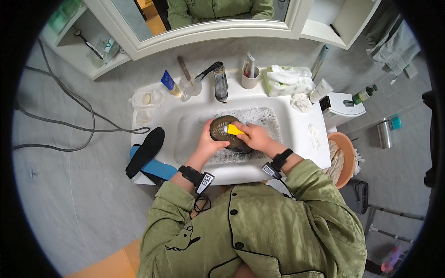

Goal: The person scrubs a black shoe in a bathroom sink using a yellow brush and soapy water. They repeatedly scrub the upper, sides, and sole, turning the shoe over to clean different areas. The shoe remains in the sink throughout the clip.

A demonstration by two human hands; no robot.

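My left hand (pixel 208 143) grips a wet, brownish shoe (pixel 218 125) from its left side, thumb across the near part. The shoe's textured sole appears to face up. Between the fingers of my right hand (pixel 259 136) is a small yellow brush (pixel 236 130), its pale bristle end against the sole. Both hands are over the white washbasin (pixel 295 139), where soapy water (pixel 269 121) with foam surrounds the shoe. The shoe's underside is hidden. A black insole (pixel 147 150) lies across a blue insole (pixel 159 169) on the basin's left rim.
A faucet (pixel 221 83) rises behind the basin. Along the back ledge stand a soap dish (pixel 153 99), a blue tube (pixel 169 82), a toothbrush cup (pixel 250 82) and a tissue pack (pixel 288 87). An orange bucket (pixel 349 163) holds cloth at right. A mirror cabinet (pixel 222 33) overhangs the back.
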